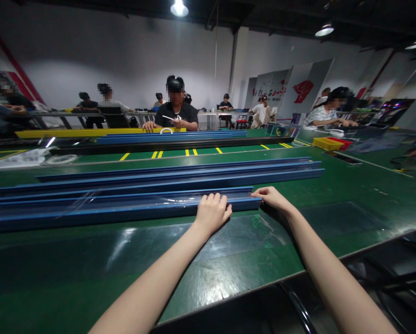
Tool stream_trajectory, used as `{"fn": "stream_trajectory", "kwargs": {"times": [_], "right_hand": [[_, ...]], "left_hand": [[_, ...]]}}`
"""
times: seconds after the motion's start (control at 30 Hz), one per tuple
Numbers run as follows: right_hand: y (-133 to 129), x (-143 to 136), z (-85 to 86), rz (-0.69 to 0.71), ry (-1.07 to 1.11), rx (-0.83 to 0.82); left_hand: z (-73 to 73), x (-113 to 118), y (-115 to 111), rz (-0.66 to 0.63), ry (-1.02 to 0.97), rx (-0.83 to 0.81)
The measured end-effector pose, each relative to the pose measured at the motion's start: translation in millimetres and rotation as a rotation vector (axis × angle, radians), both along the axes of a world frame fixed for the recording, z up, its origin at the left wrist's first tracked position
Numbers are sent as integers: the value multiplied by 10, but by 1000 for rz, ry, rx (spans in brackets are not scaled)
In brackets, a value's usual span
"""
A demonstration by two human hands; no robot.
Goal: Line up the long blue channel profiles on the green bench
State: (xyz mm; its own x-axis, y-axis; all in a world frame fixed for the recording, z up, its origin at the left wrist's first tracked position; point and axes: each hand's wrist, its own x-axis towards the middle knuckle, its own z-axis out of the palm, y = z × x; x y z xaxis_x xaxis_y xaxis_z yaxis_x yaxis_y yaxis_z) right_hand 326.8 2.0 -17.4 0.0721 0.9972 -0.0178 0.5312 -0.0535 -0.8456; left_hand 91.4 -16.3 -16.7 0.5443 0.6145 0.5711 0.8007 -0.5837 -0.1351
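A long blue channel with raised side walls lies nearest me on the green table, and a clear plastic strip shines inside it. My left hand rests over the channel close to its right end, fingers bent over the walls. At that end, my right hand has its fingertips closed on the channel's tip. Whether these fingertips also hold the clear strip, I cannot tell. Just beyond are more blue channels, lying roughly parallel.
Clear sheet covers part of the green table before me. A black strip, a yellow strip, tape roll, yellow bin and phone lie farther off. A co-worker sits opposite.
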Motion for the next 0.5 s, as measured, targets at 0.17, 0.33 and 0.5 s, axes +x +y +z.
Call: {"fn": "stream_trajectory", "kwargs": {"times": [0.17, 0.33, 0.5], "right_hand": [[14, -1, -19, 3, -26, -10], [40, 9, -20, 23, -52, -39], [50, 7, 7, 15, -76, -54]], "left_hand": [[-2, -11, 10, 11, -10, -7], [7, -23, 14, 11, -10, -14], [17, -32, 13, -3, 7, -17]]}}
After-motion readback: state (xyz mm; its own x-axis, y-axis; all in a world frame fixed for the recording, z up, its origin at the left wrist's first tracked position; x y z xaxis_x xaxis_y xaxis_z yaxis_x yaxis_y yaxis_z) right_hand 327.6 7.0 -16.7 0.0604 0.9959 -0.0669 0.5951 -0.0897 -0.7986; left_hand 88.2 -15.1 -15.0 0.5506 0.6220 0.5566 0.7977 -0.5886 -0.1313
